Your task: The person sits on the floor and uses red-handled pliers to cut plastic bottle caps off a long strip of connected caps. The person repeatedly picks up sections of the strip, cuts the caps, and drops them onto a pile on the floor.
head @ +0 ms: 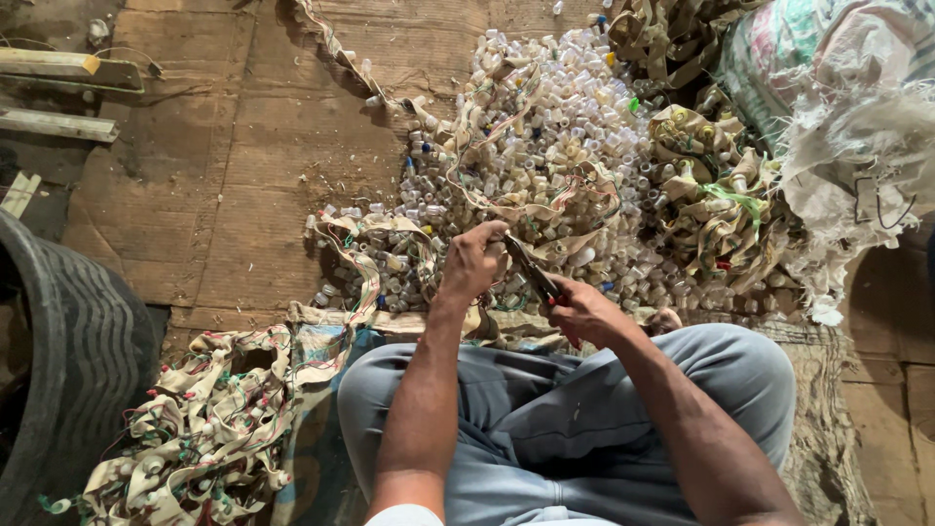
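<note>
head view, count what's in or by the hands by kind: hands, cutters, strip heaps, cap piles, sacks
hands: 2, left and right
cutters: 1, in the right hand
strip heaps: 2, left heap and right heap
cap piles: 1
sacks: 1
total: 7

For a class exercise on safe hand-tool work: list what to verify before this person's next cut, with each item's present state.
1. Right hand grips the cutter: ok.
2. Left hand holds the strip at the blades: ok.
3. Left fingers clear of the blades: cannot tell.
4. Pile of small plastic pieces within reach: ok.
5. Gloves worn: not ok, both hands bare.
</note>
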